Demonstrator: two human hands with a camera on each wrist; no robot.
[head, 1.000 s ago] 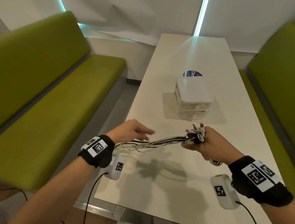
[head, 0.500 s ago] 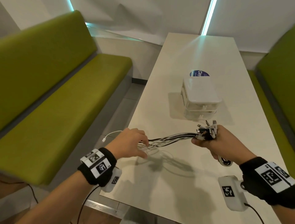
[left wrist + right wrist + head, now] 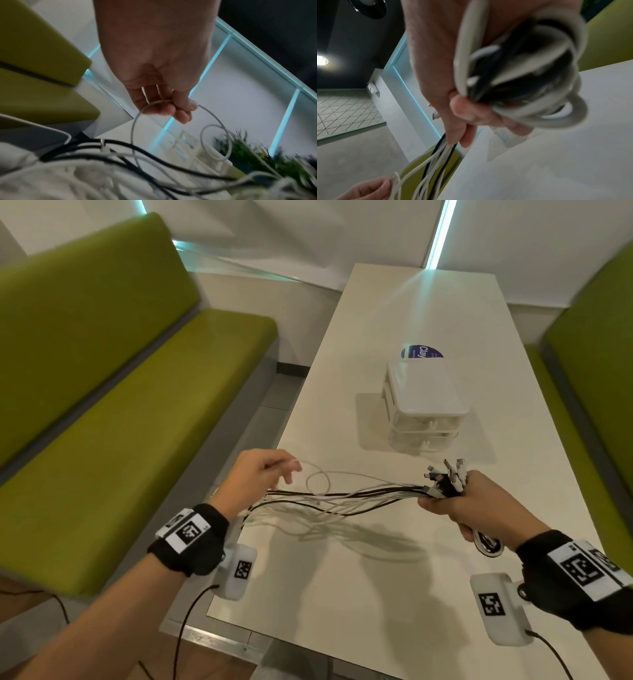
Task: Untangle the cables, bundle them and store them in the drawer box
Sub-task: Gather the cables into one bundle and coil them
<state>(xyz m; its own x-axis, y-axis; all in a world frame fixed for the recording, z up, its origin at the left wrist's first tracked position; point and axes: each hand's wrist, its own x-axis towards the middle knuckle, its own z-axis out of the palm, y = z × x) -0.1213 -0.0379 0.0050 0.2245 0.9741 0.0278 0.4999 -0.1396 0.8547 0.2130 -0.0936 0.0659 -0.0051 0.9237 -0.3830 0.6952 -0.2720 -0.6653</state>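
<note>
Above the near end of the white table (image 3: 394, 594), the right hand (image 3: 479, 505) has its fingers wrapped tight around a bunch of black and white cables (image 3: 342, 498), their plug ends (image 3: 445, 477) sticking up past the knuckles. A white tape roll (image 3: 559, 113) hangs off the same hand. The cables stretch leftward in the air to the left hand (image 3: 253, 481), whose thumb and fingertips pinch 1 thin white cable loop (image 3: 171, 129) while the others sag below. Farther along the table stands the white drawer box (image 3: 424, 405), both drawers closed, with a blue round sticker (image 3: 421, 352) just behind it. Green benches (image 3: 120, 405) flank the table.
</note>
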